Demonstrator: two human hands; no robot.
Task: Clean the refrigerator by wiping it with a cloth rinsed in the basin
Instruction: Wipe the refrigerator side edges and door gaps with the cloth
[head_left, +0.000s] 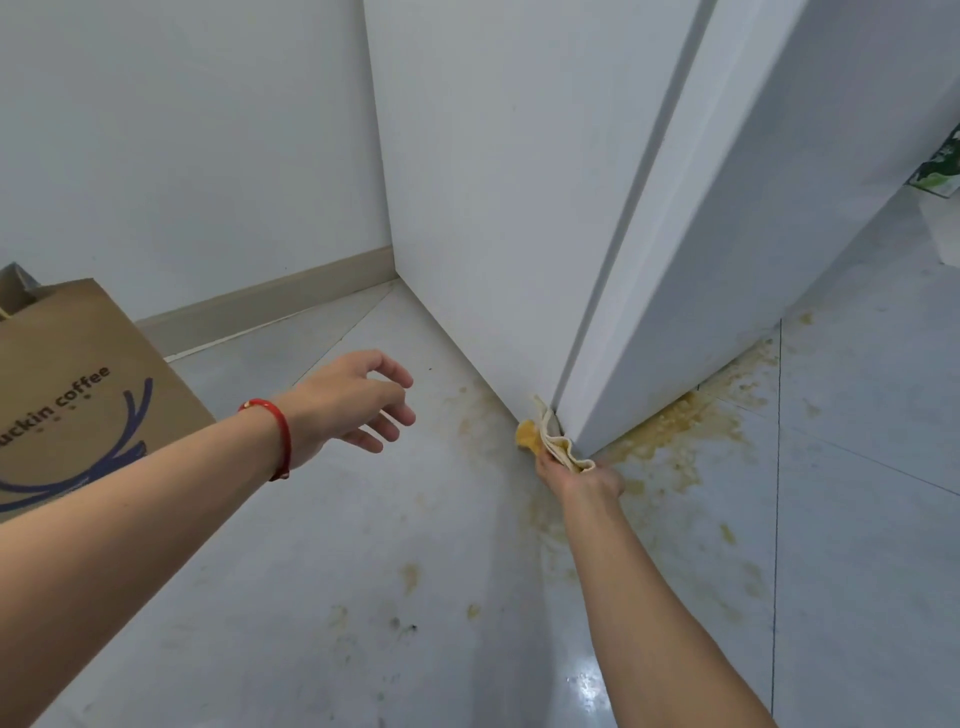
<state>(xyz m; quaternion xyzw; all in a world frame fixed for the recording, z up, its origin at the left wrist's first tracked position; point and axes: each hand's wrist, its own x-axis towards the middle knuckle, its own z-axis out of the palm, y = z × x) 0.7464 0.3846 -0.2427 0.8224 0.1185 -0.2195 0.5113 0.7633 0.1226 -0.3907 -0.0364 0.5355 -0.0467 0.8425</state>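
Note:
The white refrigerator (498, 197) stands ahead, its side panel and door meeting at a bottom corner near the floor. My right hand (579, 480) grips a cream and yellow cloth (550, 441) and presses it against that bottom corner. My left hand (358, 400) hovers over the floor to the left with relaxed, loosely curled fingers and holds nothing; a red band circles its wrist. The basin is not in view.
Yellow-brown stains (675, 431) spread over the grey tiled floor by the refrigerator's base and trail toward me. A brown paper coffee bag (78, 395) stands at the left. A white wall with a beige skirting (270, 301) runs behind. A printed object (940, 171) shows at the right edge.

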